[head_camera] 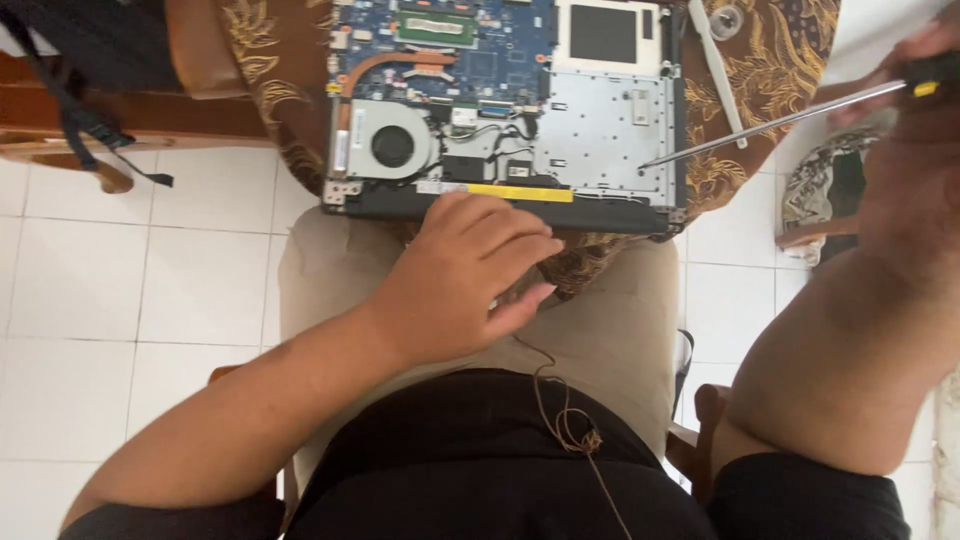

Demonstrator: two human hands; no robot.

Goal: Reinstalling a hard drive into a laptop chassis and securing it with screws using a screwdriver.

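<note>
Fingers (500,232) on 1 laptop (610,120), 1 screwdriver (790,118)

Left hand (465,275) palm down, fingers loosely curled, right hand (915,70) raised, grip closed, forearm bent

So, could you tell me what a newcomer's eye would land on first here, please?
Probably the opened laptop at top centre, its round fan and blue circuit board laid bare. The left hand rests at its near edge. From the upper right, the right hand holds a long screwdriver with its tip on the silver plate.
</note>
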